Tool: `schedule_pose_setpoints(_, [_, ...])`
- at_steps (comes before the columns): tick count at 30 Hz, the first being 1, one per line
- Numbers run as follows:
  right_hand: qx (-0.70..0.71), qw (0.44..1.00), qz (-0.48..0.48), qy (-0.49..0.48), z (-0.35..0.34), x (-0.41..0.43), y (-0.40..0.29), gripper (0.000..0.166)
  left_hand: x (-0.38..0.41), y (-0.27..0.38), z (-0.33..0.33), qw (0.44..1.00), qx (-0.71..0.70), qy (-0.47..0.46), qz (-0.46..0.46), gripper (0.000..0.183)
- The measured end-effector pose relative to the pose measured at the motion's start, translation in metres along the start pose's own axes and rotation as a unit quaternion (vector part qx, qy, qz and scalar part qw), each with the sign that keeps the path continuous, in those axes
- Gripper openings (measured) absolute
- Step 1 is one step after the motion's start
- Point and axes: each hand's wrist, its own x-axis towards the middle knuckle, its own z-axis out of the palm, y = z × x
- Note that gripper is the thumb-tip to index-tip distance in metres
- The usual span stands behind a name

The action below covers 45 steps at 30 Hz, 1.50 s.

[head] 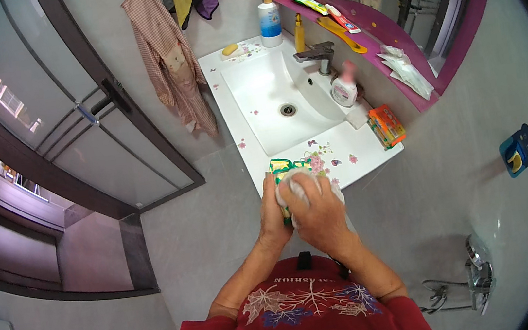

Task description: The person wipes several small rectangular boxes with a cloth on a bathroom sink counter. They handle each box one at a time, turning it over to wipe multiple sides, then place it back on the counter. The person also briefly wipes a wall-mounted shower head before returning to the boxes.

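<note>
In front of my body, at the near edge of the white washbasin counter (237, 104), my left hand (274, 213) grips a green and yellow package (282, 165) from its left side. My right hand (320, 215) holds a white cloth (295, 187) bunched against the package. The cloth and fingers hide most of the package, and one end of the cloth hangs down on the right.
A faucet (322, 55) and a pink-topped pump bottle (344, 88) stand right of the basin. An orange package (387, 126) sits at the counter's right corner. Behind are a blue-and-white pump bottle (269, 21) and yellow soap (230, 49). A purple shelf (369, 18) juts out above.
</note>
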Motion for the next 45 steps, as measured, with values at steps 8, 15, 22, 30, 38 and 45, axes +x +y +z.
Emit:
schedule_pose_setpoints(8, [0.130,0.978,-0.031,-0.159,-0.031,-0.039,0.004,0.056,-0.003,0.003,-0.003,0.995,-0.049,-0.021,0.081,0.045])
schedule_pose_setpoints(15, [0.082,0.996,0.041,-0.008,-0.038,-0.013,-0.006,0.055,-0.014,0.000,0.004,0.993,-0.009,-0.089,0.077,0.046])
schedule_pose_setpoints(22, [0.043,0.987,-0.002,-0.155,-0.042,-0.034,-0.019,0.053,-0.025,0.000,-0.001,0.994,0.000,-0.070,0.081,0.042])
schedule_pose_setpoints(30, [0.113,0.993,0.034,0.020,-0.026,-0.047,-0.023,0.057,-0.032,0.002,-0.001,0.995,-0.063,0.005,0.076,0.037])
schedule_pose_setpoints(38, [0.066,0.995,0.062,0.042,-0.013,-0.072,-0.022,0.057,-0.027,0.001,-0.035,0.979,-0.200,-0.001,0.047,0.047])
schedule_pose_setpoints(45, [0.072,0.995,-0.032,0.064,-0.004,-0.069,-0.040,0.052,-0.044,0.000,-0.026,0.991,-0.130,-0.032,0.015,0.048])
